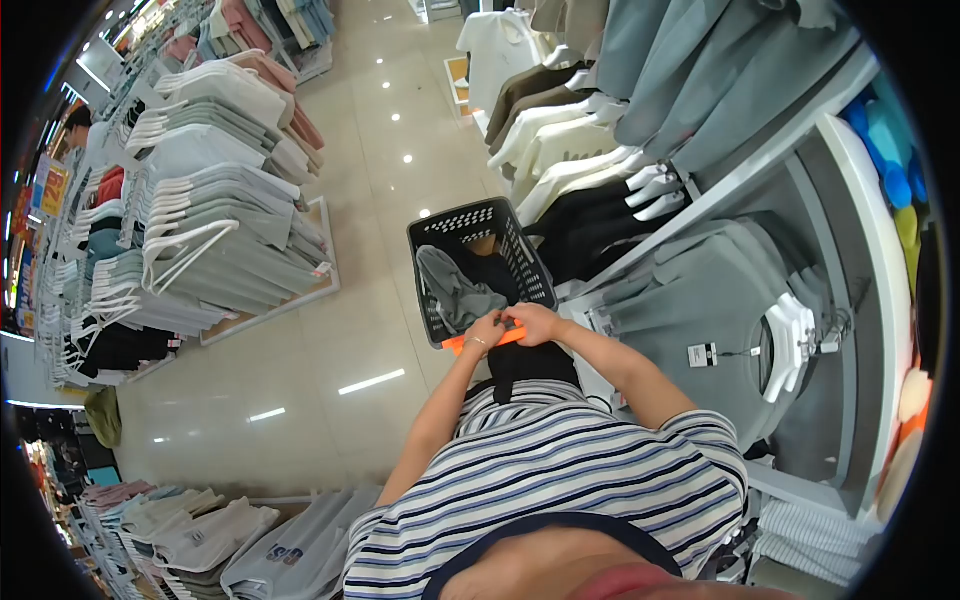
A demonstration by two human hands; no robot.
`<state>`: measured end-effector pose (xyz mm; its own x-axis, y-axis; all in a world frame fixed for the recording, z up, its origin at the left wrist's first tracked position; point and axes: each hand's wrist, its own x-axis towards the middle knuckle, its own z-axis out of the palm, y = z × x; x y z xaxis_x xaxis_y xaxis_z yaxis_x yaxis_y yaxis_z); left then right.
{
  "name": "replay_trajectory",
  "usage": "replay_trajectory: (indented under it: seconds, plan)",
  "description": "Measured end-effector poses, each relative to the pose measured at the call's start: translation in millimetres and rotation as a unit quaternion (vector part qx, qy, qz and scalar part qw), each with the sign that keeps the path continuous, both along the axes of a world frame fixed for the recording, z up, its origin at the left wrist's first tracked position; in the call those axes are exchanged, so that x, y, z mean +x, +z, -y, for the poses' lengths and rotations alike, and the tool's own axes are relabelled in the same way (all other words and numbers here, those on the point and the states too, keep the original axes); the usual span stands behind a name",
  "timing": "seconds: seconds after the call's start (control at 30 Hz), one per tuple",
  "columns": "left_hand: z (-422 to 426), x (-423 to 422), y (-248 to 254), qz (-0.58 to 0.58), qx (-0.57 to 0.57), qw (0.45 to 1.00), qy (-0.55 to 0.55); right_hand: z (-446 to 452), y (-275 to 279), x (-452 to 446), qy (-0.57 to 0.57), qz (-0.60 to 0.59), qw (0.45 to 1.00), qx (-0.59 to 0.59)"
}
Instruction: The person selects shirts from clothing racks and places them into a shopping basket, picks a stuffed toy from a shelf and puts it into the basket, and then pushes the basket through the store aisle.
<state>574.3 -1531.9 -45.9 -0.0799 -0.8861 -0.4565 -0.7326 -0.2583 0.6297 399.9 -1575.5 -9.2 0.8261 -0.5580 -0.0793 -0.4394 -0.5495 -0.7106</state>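
Observation:
A black shopping basket [428,318] with perforated walls is in front of my body. Its orange handle [512,336] lies along the near edge. Both of my hands are closed round that handle, close together: my left hand [486,329] at its left part, my right hand [535,322] at its right part. Inside the basket is a crumpled grey garment [448,287], with something dark beside it. A small brown item [484,244] shows near the far end; its kind cannot be made out.
To the left, a rack holds grey shirts [250,255] on white hangers. A grey T-shirt [690,300] with a tag hangs close on my right, beyond black garments [590,235]. Shiny tiled floor [370,240] runs between the racks. More shirts [200,535] hang at lower left.

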Motion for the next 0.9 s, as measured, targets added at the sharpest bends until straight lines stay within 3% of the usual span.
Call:
replay_trajectory:
  seconds: [0.03,0.13,0.17,0.3,0.37,0.43,0.47,0.6,0.9]
  plan:
    - [5,2,-6,0.006,-0.032,0.999,-0.008,4,1,2,-0.004,0.014,1.0,-0.003]
    - [24,6,1,-0.035,0.07,0.997,0.006,19,2,6,0.001,0.047,0.999,-0.025]
    - [29,10,-23,-0.031,0.035,0.999,-0.013,23,3,6,0.0,0.045,0.999,-0.021]
    - [43,11,-1,-0.107,0.139,0.983,0.047,33,5,7,-0.01,0.064,0.998,0.002]
    - [44,18,-38,-0.054,0.013,0.998,-0.022,36,2,7,-0.014,0.068,0.997,0.015]
    - [46,19,-49,-0.089,0.067,0.994,0.022,41,8,6,-0.012,0.059,0.998,0.023]
    - [44,19,-54,-0.086,0.019,0.996,0.017,43,9,7,-0.01,0.062,0.998,0.024]
    - [51,18,-18,-0.059,0.024,0.998,0.029,49,5,11,-0.015,0.089,0.994,0.056]
    - [66,29,-21,-0.135,-0.02,0.99,0.04,68,13,17,-0.021,0.098,0.994,0.053]
